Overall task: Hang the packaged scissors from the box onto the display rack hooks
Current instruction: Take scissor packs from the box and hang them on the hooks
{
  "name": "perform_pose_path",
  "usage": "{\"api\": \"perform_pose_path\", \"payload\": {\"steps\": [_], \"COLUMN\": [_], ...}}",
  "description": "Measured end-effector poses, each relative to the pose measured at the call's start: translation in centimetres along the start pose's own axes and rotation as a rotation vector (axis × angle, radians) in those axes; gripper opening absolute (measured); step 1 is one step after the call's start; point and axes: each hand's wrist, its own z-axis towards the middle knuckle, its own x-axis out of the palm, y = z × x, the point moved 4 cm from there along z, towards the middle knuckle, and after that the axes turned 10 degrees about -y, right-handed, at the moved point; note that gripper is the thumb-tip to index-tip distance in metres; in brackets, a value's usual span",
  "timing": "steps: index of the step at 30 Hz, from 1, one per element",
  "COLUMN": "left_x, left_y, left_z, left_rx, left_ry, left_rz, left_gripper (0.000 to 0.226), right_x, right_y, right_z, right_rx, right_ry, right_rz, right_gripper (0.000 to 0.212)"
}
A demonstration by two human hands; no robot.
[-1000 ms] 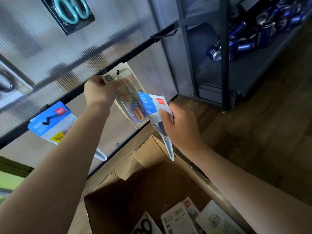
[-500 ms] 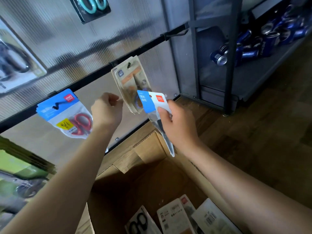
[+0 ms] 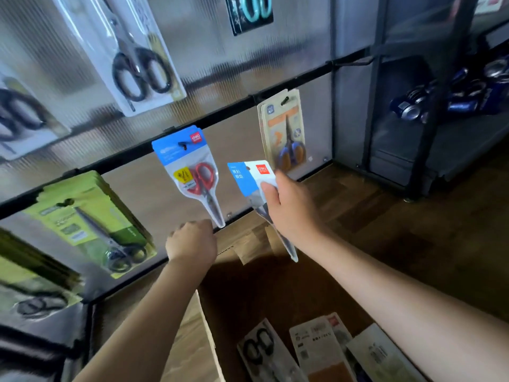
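Head view, only one to go on. Cardboard box (image 3: 248, 293) open at the bottom, flaps up; inside, a few scissor packs lying flat: black-handled pack (image 3: 263, 351) on the left, a white-backed card (image 3: 319, 351) next to it, another pale pack (image 3: 382, 354) at the right edge, partly cut off by the frame.

Display rack (image 3: 225, 114) behind, dark rails over ribbed translucent panels; already hung: red-handled scissors pack (image 3: 192, 172) with blue header on a hook mid-rail, blue-and-orange scissors pack (image 3: 286, 133) on the hook to its right, green packs (image 3: 91, 224) stacked at the left, black-handled ones (image 3: 140, 70) on the rail above, teal pair (image 3: 250, 9) up top; pretty blurry toward the left edge.

Right hand (image 3: 292, 208) raised over the box, fingers and thumb curled round a blue-and-white scissors pack (image 3: 253, 177), header up, pointed tip angling down toward the box; held in the air between the two hung packs, not on any hook.

Left hand (image 3: 192, 241) lower, just under the tip of the red-handled pack, back of hand to camera, fingers curled into a loose fist, gripping nothing visible; near the tip, can't tell if touching.

Blue cans (image 3: 451, 97) piled on the shelf at right.
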Motion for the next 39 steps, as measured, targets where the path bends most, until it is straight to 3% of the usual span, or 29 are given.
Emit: {"api": "perform_pose_path", "payload": {"steps": [10, 18, 39], "left_x": [2.1, 1.9, 2.2], "left_y": [4.1, 4.5, 1.6], "left_z": [-2.0, -3.0, -2.9], "left_rx": [-0.024, -0.007, 0.150], "left_ry": [0.067, 0.132, -0.030], "left_rz": [0.165, 0.217, 0.111], "left_gripper": [0.027, 0.032, 0.019], "right_x": [3.9, 5.3, 7.2], "right_y": [5.9, 7.7, 6.5], "right_z": [1.6, 3.8, 5.0], "right_rx": [-0.065, 0.039, 0.136], "right_ry": [0.130, 0.111, 0.118], "right_rz": [0.143, 0.201, 0.219], "right_gripper": [0.030, 0.029, 0.038]}}
